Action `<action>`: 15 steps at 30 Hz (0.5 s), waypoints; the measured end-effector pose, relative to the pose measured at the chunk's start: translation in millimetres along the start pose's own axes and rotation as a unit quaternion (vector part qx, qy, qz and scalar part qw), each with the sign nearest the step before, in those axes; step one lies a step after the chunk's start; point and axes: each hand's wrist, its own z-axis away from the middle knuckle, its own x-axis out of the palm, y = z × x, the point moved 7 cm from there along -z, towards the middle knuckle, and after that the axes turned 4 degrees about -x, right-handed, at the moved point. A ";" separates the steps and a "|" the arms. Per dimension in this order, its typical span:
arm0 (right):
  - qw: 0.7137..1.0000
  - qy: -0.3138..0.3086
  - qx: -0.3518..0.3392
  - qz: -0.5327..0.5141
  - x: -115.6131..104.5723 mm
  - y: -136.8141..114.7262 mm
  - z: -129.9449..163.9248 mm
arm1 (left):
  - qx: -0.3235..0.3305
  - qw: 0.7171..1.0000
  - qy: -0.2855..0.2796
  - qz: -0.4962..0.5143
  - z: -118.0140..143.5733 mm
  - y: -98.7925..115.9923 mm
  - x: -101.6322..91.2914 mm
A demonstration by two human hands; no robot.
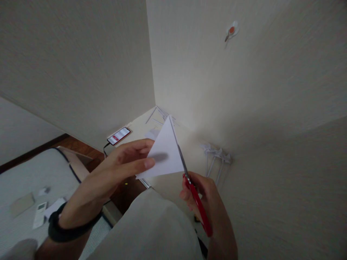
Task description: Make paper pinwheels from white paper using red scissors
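Note:
My left hand (116,169) pinches a folded white paper triangle (165,151) by its left edge, holding it up in front of me. My right hand (208,202) grips red-handled scissors (193,195). Their metal blades run up along the paper's right edge and are nearly together. A dark band sits on my left wrist.
A phone (118,135) with a cable lies on the pale table by the wall corner. Thin white paper strips (161,113) lie in the corner and more paper pieces (217,153) along the right wall. A mattress (32,180) with a remote (40,213) is lower left. My knee (151,227) is below.

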 end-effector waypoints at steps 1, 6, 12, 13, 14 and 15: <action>1.000 -0.003 0.004 -0.004 1.0 0.2 1.3 | -0.018 0.999 -0.037 0.010 -6.7 -0.8 6.3; 0.999 -0.002 0.049 -0.023 1.9 9.5 5.0 | -0.057 0.993 -0.091 0.053 -27.2 -9.6 21.6; 0.996 -0.046 0.039 -0.065 5.5 14.6 -0.1 | -0.044 0.995 -0.058 0.069 -27.3 -8.1 25.1; 0.996 -0.047 0.031 -0.067 5.3 13.7 -0.1 | -0.042 0.996 -0.052 0.066 -26.5 -6.9 25.3; 0.997 -0.045 0.020 -0.065 4.8 12.1 0.4 | -0.043 0.996 -0.046 0.062 -25.9 -6.0 25.2; 0.997 -0.039 0.008 -0.061 4.0 10.1 1.3 | -0.045 0.996 -0.040 0.060 -25.4 -5.4 25.2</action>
